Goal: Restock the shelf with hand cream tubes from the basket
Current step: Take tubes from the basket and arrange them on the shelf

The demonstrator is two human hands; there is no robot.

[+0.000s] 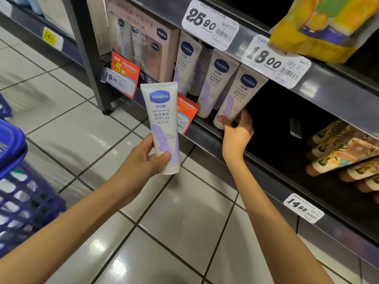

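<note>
Though apart, clamped: left hand [150, 155] on white-lilac plastic "Vaseline" tube [164, 124], right hand [238, 130] on shelved twin tube [239, 95] under "18 00" tag [274, 62].

left hand [146, 157] gripping, right hand [238, 131] pinching, both forearms extended

Shelved hand cream tubes [217, 83], four, stand below-left of the 18.00 price label [274, 62], one half hidden; held tube [164, 119], one, farther left. Orange promo cards [125, 68], two. Gift box [141, 37], one. Yellow pouch [320, 23], one, above-right.
</note>
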